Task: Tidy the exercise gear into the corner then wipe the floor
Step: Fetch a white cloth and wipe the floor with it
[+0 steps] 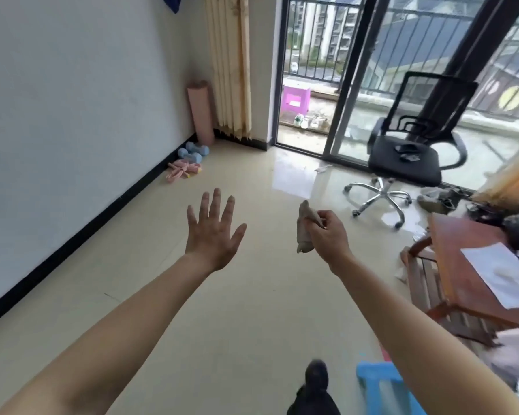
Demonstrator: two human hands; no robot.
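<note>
A rolled pink yoga mat (202, 113) stands upright in the far left corner. Two light blue dumbbells (192, 152) lie on the floor below it, and a pink skipping rope (184, 170) lies bundled just in front of them by the wall. My right hand (330, 235) is raised over the middle of the floor, shut on a crumpled beige cloth (304, 227) that hangs down from the fingers. My left hand (213, 232) is held out beside it, palm down, fingers spread, holding nothing.
Beige tiled floor (228, 310) with a wet sheen near the glass balcony door (309, 73). A black office chair (408, 157) stands at right. A red-brown wooden table (462, 265) with white paper is at near right. A blue stool (384, 387) and my dark shoe (316, 374) are below.
</note>
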